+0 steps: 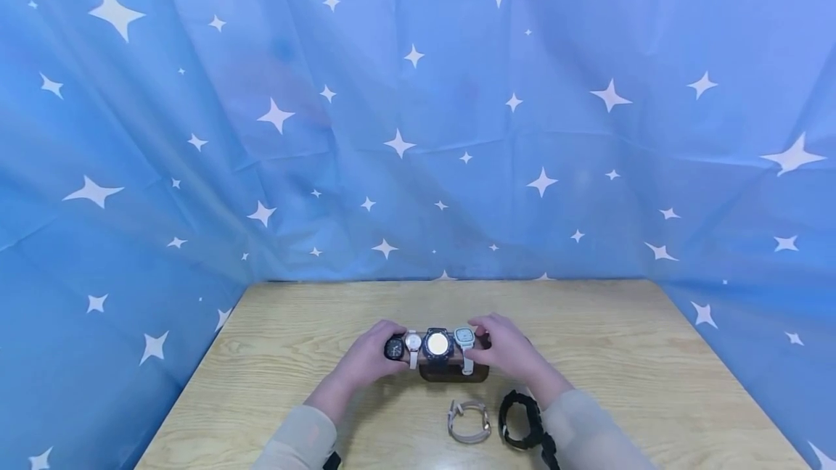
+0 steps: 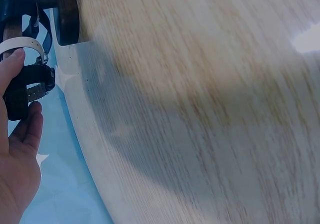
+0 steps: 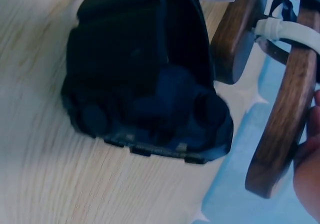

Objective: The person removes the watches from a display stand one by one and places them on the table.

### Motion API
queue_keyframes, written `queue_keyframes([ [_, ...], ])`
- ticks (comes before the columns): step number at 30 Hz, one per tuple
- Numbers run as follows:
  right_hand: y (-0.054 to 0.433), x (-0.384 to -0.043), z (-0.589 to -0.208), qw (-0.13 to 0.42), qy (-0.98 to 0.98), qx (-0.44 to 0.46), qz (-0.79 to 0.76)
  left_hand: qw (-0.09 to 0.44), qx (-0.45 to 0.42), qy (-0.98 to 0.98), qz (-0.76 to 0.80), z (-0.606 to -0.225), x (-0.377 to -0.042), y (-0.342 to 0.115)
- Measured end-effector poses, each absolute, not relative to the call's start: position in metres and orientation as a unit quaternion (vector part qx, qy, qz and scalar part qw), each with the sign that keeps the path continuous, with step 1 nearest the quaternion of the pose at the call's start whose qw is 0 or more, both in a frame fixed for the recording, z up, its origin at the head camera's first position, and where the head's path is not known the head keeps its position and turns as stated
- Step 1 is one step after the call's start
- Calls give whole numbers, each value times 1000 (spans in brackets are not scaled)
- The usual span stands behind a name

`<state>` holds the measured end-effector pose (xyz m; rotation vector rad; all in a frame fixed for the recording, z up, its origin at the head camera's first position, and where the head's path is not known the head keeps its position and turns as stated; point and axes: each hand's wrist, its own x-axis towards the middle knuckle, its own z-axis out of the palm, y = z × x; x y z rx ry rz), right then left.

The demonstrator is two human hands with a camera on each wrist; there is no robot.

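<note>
A dark wooden watch stand carries several watches along its raised bar. My left hand grips the bar's left end, around a small black watch; its thumb is at the front and its fingers reach behind. Beside that sit a white-strapped watch and a dark watch with a brightly glaring face. At the other end, my right hand holds the bar between thumb and fingers, next to a pale square watch. The bare wooden bar end shows in the right wrist view.
On the wooden table, in front of the stand, lie a beige-strapped watch and a bulky black watch close to my right sleeve. A blue star-patterned cloth hangs behind the table and at both sides.
</note>
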<state>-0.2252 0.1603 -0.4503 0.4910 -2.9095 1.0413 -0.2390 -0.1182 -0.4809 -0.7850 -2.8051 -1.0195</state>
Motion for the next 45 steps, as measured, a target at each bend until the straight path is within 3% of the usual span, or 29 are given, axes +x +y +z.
queue_keyframes([
  [19,154,-225,-444,-14,-938,138,317,33,-260,-910,-323,-481,-240,-115],
  [45,165,-227,-447,6,-947,135,291,33,-255,-910,-325,-483,-240,-118],
])
